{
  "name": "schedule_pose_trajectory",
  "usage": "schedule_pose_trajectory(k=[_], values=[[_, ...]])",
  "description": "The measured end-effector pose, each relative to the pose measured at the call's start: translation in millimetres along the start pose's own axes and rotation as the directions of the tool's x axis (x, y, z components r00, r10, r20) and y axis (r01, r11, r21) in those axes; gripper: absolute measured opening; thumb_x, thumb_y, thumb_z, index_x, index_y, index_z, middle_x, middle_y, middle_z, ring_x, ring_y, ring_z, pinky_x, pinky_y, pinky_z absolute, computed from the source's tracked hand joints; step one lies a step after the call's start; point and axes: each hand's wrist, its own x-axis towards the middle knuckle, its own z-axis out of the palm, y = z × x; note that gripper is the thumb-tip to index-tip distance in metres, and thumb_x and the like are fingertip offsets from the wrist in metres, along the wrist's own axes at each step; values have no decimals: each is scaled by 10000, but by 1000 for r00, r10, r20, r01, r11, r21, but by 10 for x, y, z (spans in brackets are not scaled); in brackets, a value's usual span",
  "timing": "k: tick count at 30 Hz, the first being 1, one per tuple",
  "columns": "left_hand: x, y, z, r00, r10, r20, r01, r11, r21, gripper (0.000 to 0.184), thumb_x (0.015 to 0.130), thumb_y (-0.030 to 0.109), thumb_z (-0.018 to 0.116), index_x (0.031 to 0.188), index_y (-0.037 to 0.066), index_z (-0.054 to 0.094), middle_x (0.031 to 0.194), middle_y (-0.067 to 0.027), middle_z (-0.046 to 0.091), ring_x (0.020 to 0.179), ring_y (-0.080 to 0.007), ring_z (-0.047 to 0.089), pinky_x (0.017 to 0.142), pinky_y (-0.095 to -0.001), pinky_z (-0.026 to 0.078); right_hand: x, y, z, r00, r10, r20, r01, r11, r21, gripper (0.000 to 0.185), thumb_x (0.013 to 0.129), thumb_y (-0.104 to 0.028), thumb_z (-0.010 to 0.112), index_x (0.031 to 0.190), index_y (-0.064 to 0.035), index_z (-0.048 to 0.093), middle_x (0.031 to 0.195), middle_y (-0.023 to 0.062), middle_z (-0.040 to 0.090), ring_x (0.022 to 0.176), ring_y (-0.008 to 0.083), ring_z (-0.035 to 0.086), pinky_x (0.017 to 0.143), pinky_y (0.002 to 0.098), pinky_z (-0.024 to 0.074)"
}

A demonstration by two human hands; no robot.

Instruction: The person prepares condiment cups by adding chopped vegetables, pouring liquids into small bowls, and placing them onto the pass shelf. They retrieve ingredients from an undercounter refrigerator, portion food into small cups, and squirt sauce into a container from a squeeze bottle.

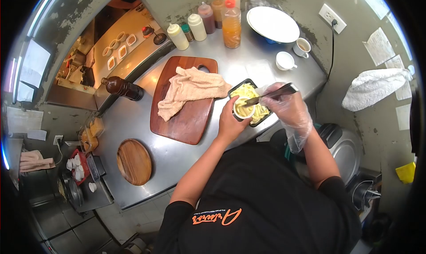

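"What lines the left of the metal desk [165, 161]?"

"A dark brown pepper mill [122, 88] lies tipped beside a serving window; nearer the person sits a round wooden plate [134, 162]."

"And next?"

"A reddish-brown cutting board [191, 126], with a crumpled peach cloth [191, 92] spread across it. Behind, an orange bottle [231, 30] stands upright by the wall."

"The left hand [234, 116]?"

"Bare, its fingers curl around a white cup [254, 111] of pale strips, held over a black tray [262, 120] that is filled with more strips [243, 90]."

"And the right hand [289, 104]?"

"In a clear plastic glove, it grips a dark utensil [279, 92], the tip at the cup's mouth. Whether it touches the strips is unclear."

"Farthest right?"

"A small white bowl [284, 66], and just beyond it a mug [303, 53] of brown liquid."
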Motion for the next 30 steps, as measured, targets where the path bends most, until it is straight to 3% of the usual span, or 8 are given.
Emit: schedule_pose_trajectory(k=[13, 17, 19, 20, 21, 24, 26, 30], values=[[-337, -535, -255, 983, -150, -110, 155, 987, 45, 858, 688, 157, 879, 1400, -41, 442, 1316, -228, 561, 1228, -324, 556, 1046, -405, 445, -409, 68, -568, 918, 22, -397, 79, 968, 237, 165, 874, -33, 712, 1018, 6, 641, 946, 78, 677, 884, 152, 630, 828, 303, 510], [-558, -1207, -222, 994, -98, -45, 105, 970, 218, 904, 649, 199, 897, 1390, -54, 447, 1335, -234, 553, 1259, -368, 529, 1098, -435, 396, -1045, 295, -1395, 515, 22, -857, 130, 986, 103, 145, 889, -88, 717, 990, -5, 653, 959, 84, 681, 923, 166, 649, 831, 302, 512], [-536, -1173, -279, 993, -113, 22, 105, 969, 224, 921, 658, 129, 890, 1429, -54, 420, 1402, -235, 520, 1318, -381, 489, 1133, -447, 360, -1795, 393, -2014, 155, -229, -961, -111, 963, -247, 158, 895, -105, 726, 1013, -20, 665, 970, 106, 685, 941, 196, 664, 843, 305, 517], [-531, -1105, -311, 998, -47, 48, 32, 962, 270, 911, 675, 109, 879, 1441, -50, 412, 1426, -242, 501, 1339, -381, 471, 1142, -446, 349, -2260, 490, -2336, 41, -645, -763, -553, 621, -555, 160, 904, -146, 730, 1008, -35, 681, 932, 116, 693, 884, 237, 680, 802, 340, 532], [-471, -992, -341, 999, 12, 46, -26, 946, 323, 902, 691, 90, 869, 1453, -45, 405, 1449, -249, 481, 1361, -381, 452, 1151, -445, 339, -2674, 375, -2534, -70, -749, -659, -705, 504, -498, 154, 917, -176, 724, 1001, -53, 685, 872, 103, 694, 812, 284, 682, 750, 381, 541], [-167, -556, -353, 983, 185, 10, -178, 931, 319, 825, 756, 74, 822, 1460, -38, 407, 1441, -252, 477, 1341, -377, 462, 1146, -447, 342, -4030, 427, -3024, -522, -368, -770, -743, 640, 198, 442, 906, -423, 670, 967, 10, 737, 864, 187, 743, 835, 342, 718, 744, 456, 542], [247, -619, -343, 991, 134, 14, -134, 962, 238, 705, 798, 69, 785, 1415, -41, 462, 1384, -238, 521, 1296, -369, 493, 1128, -445, 360, -4908, 818, -3416, -415, -611, -674, -898, 392, 199, 466, 894, -443, 644, 849, 7, 759, 880, 263, 721, 864, 411, 710, 787, 506, 539], [1246, -764, -185, 974, 203, 97, -221, 945, 241, 398, 865, 126, 742, 1210, -36, 625, 1217, -190, 627, 1164, -336, 560, 1054, -436, 415, -6682, 2012, -4752, -392, 34, -919, -915, 91, 393, 620, 914, -559, 564, 1217, -34, 699, 1322, 248, 627, 1240, 389, 597, 1039, 477, 467]])
